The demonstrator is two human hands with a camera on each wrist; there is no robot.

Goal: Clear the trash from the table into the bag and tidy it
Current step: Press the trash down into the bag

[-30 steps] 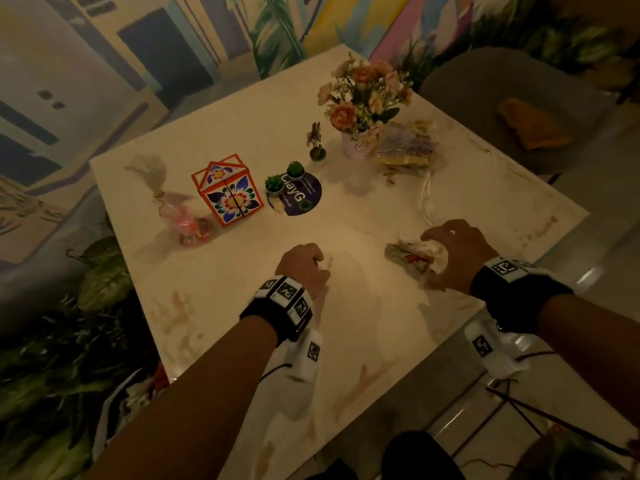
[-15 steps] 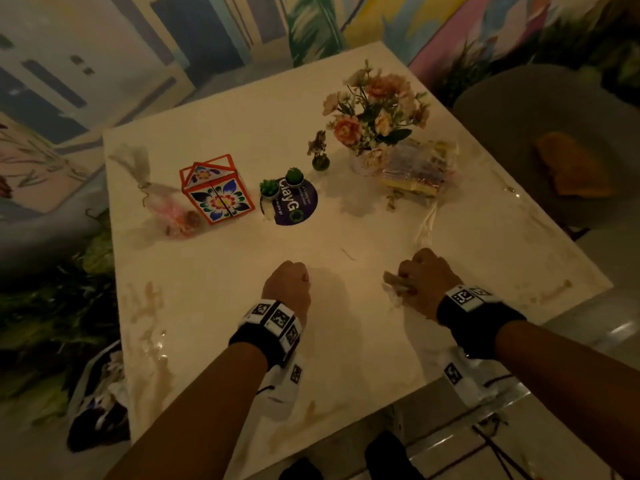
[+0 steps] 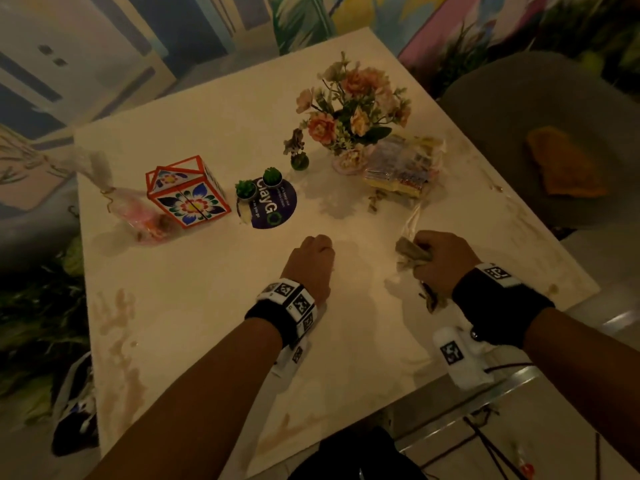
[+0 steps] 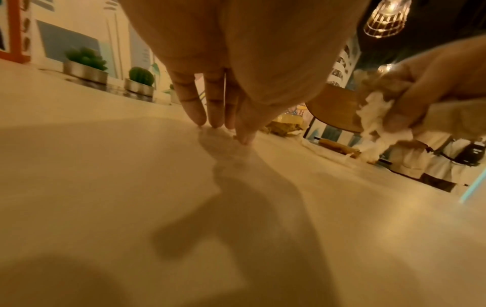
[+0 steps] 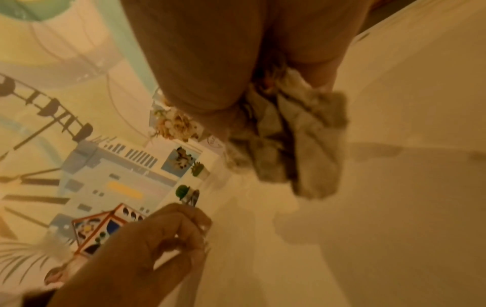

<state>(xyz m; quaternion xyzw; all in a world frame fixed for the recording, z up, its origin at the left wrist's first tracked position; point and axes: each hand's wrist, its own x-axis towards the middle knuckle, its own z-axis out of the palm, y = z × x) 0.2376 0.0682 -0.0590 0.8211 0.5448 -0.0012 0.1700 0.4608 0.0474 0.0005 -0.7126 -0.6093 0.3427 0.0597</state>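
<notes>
The crumpled tissue sits bunched in the right hand, fingers curled tight round it, at about 4 o'clock on the table (soiled folds spill out below the palm in the right wrist view). The left hand is near the middle, fingertips down on the tabletop; whether they pinch anything cannot be told. At 1 o'clock lies a clear packet beside the flowers. Toward 11 o'clock stand two small cacti on a dark round sticker, then a flowered box. A bag slumps on the floor at 8 o'clock.
</notes>
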